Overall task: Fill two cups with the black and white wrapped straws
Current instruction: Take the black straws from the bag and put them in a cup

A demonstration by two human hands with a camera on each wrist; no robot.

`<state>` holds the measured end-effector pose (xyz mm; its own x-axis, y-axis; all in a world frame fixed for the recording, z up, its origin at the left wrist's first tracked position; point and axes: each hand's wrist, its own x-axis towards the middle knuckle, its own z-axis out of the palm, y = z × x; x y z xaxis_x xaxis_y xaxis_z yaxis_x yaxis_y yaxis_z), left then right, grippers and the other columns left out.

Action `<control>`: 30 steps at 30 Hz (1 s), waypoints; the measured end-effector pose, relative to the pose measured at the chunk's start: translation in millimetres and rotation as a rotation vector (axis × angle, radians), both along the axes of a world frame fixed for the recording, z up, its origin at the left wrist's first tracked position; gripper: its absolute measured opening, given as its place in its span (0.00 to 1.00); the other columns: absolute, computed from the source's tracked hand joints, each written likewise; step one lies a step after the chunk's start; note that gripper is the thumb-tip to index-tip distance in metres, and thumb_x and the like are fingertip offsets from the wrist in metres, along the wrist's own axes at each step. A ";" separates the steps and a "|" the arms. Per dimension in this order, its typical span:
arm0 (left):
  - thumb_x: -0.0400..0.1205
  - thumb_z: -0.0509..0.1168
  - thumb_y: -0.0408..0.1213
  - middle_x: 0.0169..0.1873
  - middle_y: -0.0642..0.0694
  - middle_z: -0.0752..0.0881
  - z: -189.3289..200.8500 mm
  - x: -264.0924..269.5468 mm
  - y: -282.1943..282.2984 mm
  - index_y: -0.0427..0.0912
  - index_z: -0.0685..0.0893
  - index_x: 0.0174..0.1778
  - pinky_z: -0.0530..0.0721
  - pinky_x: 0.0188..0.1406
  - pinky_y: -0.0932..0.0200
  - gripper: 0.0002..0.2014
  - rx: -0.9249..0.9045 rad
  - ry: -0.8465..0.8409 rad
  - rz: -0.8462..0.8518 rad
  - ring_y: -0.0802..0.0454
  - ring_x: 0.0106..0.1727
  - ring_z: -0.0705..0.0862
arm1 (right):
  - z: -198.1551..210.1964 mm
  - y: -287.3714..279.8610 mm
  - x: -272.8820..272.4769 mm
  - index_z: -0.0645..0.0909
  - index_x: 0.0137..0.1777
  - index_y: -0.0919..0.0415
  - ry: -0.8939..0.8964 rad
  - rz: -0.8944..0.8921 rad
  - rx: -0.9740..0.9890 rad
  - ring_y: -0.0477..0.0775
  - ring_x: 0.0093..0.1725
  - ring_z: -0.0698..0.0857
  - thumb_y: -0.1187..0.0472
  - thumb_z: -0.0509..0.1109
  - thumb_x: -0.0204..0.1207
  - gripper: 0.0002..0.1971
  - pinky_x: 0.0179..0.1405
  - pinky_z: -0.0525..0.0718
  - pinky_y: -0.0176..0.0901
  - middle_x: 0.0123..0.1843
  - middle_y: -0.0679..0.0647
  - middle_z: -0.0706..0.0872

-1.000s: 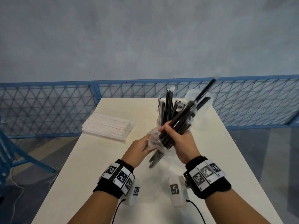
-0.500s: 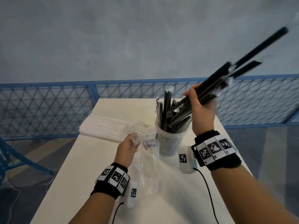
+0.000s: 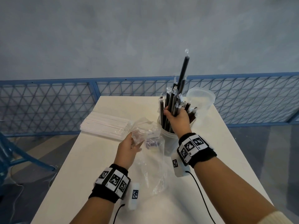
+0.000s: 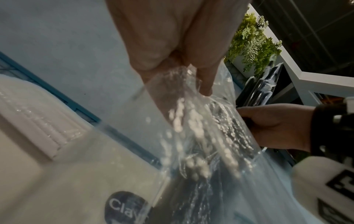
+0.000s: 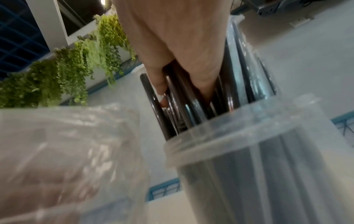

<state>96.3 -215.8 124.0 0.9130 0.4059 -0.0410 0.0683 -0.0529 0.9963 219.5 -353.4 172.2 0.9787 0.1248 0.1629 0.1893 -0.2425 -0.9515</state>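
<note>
A clear plastic cup (image 3: 169, 143) stands mid-table, packed with black wrapped straws (image 3: 171, 104) that stick up out of it. My right hand (image 3: 176, 118) grips a bundle of those black straws, their lower ends inside the cup (image 5: 249, 159); its fingers curl round the black straws (image 5: 182, 94). My left hand (image 3: 129, 147) pinches the crumpled top of an empty clear plastic bag (image 3: 150, 159) just left of the cup, seen close as the bag (image 4: 201, 136). A second, empty clear cup (image 3: 200, 99) stands behind on the right. A pack of white wrapped straws (image 3: 106, 125) lies at the left.
The white table (image 3: 90, 167) ends at a blue mesh fence (image 3: 48, 107) behind and on both sides. A blue chair frame (image 3: 19, 157) stands off the table's left edge. Wrist-device cables (image 3: 200, 194) trail over the near table surface.
My right hand swung the bundle of black straws from high on the right down into the cup, now upright. The left hand with the empty bag barely moved.
</note>
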 end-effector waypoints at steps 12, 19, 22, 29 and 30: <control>0.79 0.65 0.32 0.60 0.42 0.83 -7.7 -6.0 8.1 0.52 0.74 0.62 0.86 0.49 0.53 0.18 -0.058 -0.074 0.053 0.48 0.56 0.86 | -15.7 -13.8 -35.8 0.62 0.76 0.59 -0.135 -0.094 0.054 0.48 0.69 0.76 0.64 0.77 0.69 0.38 0.69 0.72 0.34 0.72 0.55 0.77; 0.83 0.58 0.39 0.56 0.39 0.84 -5.9 -6.0 0.2 0.48 0.72 0.57 0.87 0.43 0.54 0.08 -0.290 -0.176 0.142 0.42 0.50 0.88 | -53.8 -55.1 -80.8 0.69 0.68 0.54 -0.421 -0.179 0.119 0.50 0.70 0.75 0.58 0.71 0.73 0.24 0.72 0.74 0.48 0.68 0.49 0.75; 0.82 0.57 0.46 0.57 0.38 0.84 -8.9 -4.7 -9.6 0.43 0.69 0.66 0.88 0.44 0.52 0.18 -0.405 -0.171 0.230 0.42 0.50 0.88 | -74.7 -67.1 -87.6 0.70 0.65 0.50 0.142 -0.036 0.141 0.51 0.65 0.79 0.41 0.74 0.68 0.29 0.65 0.79 0.53 0.65 0.48 0.78; 0.77 0.68 0.37 0.73 0.40 0.66 -20.0 -9.8 -22.0 0.48 0.64 0.69 0.75 0.63 0.56 0.27 -0.054 -0.115 0.376 0.43 0.73 0.69 | -94.0 -95.2 -85.0 0.77 0.60 0.57 0.582 0.309 0.246 0.47 0.39 0.85 0.57 0.73 0.73 0.16 0.37 0.83 0.35 0.44 0.52 0.83; 0.74 0.72 0.35 0.74 0.40 0.62 -22.4 -12.4 -18.2 0.47 0.64 0.70 0.69 0.68 0.59 0.31 0.144 -0.131 0.407 0.45 0.76 0.64 | -94.7 -100.8 -79.9 0.77 0.60 0.59 0.570 0.307 0.187 0.46 0.35 0.82 0.60 0.71 0.75 0.14 0.34 0.81 0.34 0.41 0.52 0.81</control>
<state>83.9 -234.0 101.6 0.6719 0.7258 0.1475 -0.0138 -0.1868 0.9823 139.6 -454.2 77.5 0.8429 0.4306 -0.3226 -0.3207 -0.0792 -0.9439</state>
